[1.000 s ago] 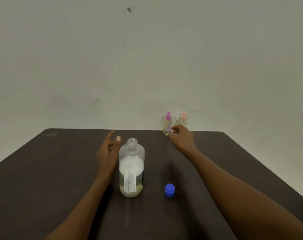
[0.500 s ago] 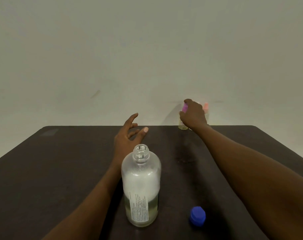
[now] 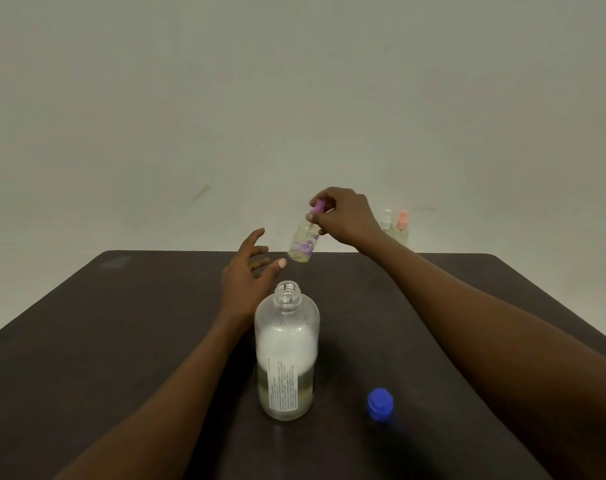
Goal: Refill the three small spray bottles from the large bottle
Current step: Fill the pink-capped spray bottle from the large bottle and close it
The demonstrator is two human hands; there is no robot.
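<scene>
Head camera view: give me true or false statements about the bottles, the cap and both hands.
The large bottle stands upright, uncapped. True.
The blue cap is on the large bottle. False: the blue cap lies on the table.
The right hand holds the purple-topped spray bottle in the air. True.
The left hand grips the large bottle. False: the left hand is open, holding nothing.
Three spray bottles stand at the table's back. False: only the white-topped bottle and orange-topped bottle.

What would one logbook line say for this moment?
right hand: holds purple-capped spray bottle aloft by its top | left hand: open, fingers spread | large bottle: uncapped, upright | blue cap: on table
</scene>
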